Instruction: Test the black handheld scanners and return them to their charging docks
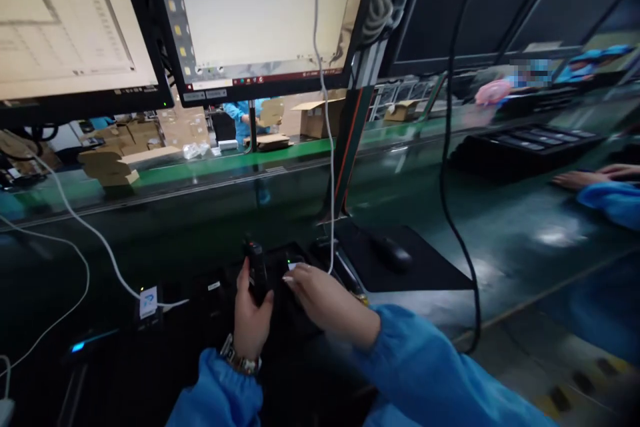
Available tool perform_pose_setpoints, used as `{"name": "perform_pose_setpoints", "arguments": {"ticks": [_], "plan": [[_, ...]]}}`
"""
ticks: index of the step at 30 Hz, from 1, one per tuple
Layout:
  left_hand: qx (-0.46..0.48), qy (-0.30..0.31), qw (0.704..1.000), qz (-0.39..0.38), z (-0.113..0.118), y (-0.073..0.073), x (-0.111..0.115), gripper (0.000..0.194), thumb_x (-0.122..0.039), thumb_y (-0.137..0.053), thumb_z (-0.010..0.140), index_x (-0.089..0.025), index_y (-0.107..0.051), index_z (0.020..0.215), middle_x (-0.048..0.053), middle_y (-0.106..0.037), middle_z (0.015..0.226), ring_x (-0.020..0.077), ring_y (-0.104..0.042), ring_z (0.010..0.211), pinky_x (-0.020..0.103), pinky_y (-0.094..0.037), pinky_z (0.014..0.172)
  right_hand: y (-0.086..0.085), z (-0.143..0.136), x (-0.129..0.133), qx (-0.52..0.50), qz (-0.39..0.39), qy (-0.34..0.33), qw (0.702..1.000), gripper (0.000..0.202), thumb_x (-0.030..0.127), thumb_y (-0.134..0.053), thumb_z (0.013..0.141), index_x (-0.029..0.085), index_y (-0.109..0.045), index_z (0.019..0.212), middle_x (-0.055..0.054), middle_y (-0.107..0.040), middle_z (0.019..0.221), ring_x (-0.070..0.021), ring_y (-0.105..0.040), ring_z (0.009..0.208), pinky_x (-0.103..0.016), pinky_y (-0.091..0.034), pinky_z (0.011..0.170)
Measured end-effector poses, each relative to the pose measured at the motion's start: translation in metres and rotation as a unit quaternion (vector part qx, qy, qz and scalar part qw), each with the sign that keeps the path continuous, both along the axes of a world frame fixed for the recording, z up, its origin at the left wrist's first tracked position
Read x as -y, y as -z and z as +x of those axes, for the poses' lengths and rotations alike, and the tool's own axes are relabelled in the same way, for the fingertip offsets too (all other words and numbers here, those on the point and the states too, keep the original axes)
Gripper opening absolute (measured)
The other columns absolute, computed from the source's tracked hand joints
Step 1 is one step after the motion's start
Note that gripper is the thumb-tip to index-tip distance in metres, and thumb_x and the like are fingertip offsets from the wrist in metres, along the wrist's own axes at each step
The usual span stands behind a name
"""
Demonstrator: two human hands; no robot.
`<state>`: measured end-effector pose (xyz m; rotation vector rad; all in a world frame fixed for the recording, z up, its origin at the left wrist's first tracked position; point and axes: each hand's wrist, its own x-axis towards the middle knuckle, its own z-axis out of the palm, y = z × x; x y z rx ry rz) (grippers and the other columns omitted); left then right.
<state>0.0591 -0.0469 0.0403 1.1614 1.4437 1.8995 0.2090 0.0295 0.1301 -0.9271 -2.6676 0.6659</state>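
Note:
My left hand [253,320] is closed around a small black handheld device [257,268] with a short stub at its top, held upright above the dark work surface. To its right, my right hand [320,293] bends its fingers down over a dark device [291,258] that shows a green light and a white label. My fingertips hide most of that device, and what they pinch, if anything, is not visible. A white cable [331,180] hangs down just behind my right hand. Left of my hands lies a white-labelled box [149,302] with cables plugged in.
Two lit monitors [265,20] hang above the bench. A black mouse [391,252] rests on a mouse pad [425,267] to the right, with a black cable [447,180] dangling beside it. Farther right are stacked black trays [525,147] and a co-worker's hand [580,179].

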Motion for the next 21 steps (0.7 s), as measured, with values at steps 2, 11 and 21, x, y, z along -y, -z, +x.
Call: {"name": "perform_pose_setpoints", "arguments": {"ticks": [2, 11, 21], "plan": [[-0.082, -0.052, 0.995, 0.007, 0.002, 0.001, 0.0, 0.067, -0.033, -0.062, 0.087, -0.022, -0.036, 0.148, 0.009, -0.036, 0.145, 0.0232, -0.035, 0.136, 0.034, -0.026, 0.118, 0.007, -0.007, 0.014, 0.041, -0.016, -0.037, 0.998, 0.019, 0.013, -0.048, 0.102, 0.012, -0.061, 0.116, -0.008, -0.056, 0.111, -0.0207, -0.056, 0.103, -0.028, -0.038, 0.087], [-0.141, -0.1, 0.985, 0.016, 0.007, -0.001, 0.003, 0.06, -0.03, -0.056, 0.092, -0.025, -0.036, 0.148, 0.006, -0.038, 0.143, 0.0143, -0.037, 0.134, 0.018, -0.029, 0.111, 0.004, -0.026, 0.019, 0.098, 0.008, -0.001, 0.995, 0.03, 0.025, -0.046, 0.105, 0.012, -0.068, 0.09, -0.007, -0.063, 0.091, -0.0173, -0.059, 0.082, -0.025, -0.035, 0.07], [-0.241, -0.162, 0.957, -0.002, 0.011, 0.009, 0.003, 0.06, -0.022, -0.046, 0.095, -0.043, -0.03, 0.148, 0.006, -0.025, 0.145, 0.028, -0.028, 0.136, 0.046, -0.039, 0.107, -0.004, -0.038, 0.02, 0.165, 0.011, 0.015, 0.986, 0.035, 0.027, -0.044, 0.104, 0.01, -0.071, 0.09, -0.01, -0.063, 0.085, -0.0192, -0.062, 0.081, -0.024, -0.039, 0.068]]}}
